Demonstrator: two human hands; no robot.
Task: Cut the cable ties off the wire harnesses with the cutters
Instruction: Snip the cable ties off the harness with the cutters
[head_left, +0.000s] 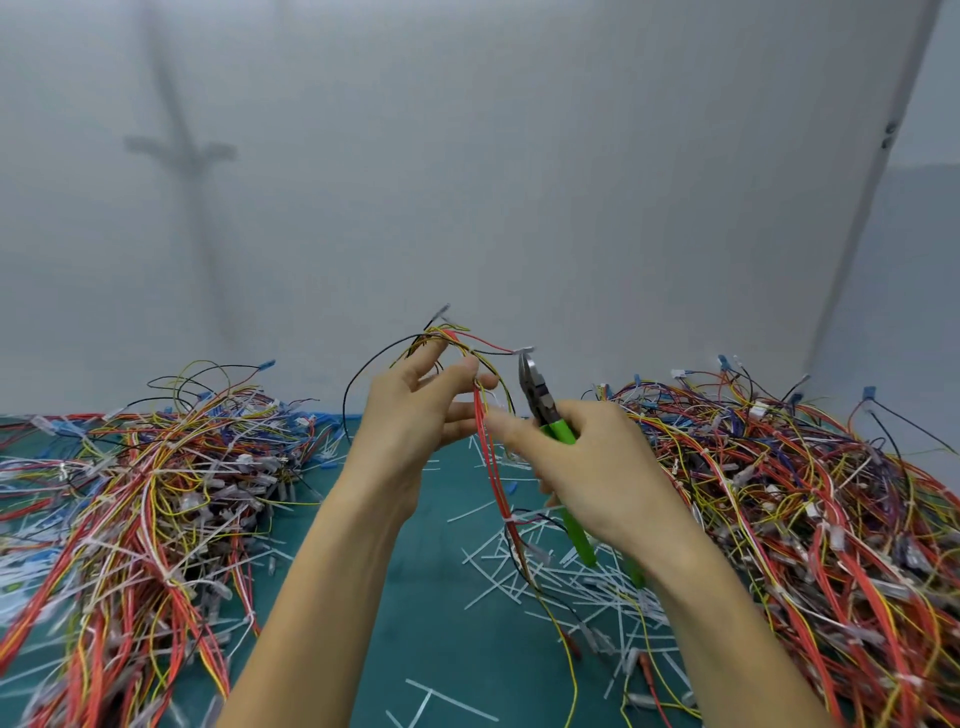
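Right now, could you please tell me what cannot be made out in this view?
Head view:
1. Cutters: the right hand covers the green handles' middle, so its grip is hidden.
2. Wire harness: where the left hand pinches it is blurred.
3. Cable tie on the harness: too small to read its lock.
4. Left pile and right pile: cut off by the frame's edges.

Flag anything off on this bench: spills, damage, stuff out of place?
Only the litter: white cable tie offcuts are strewn across the green mat, thickest beside the right harness pile. That fits the cutting job. No damage is visible on the harness that the left hand holds, or on the cutters in the right hand.
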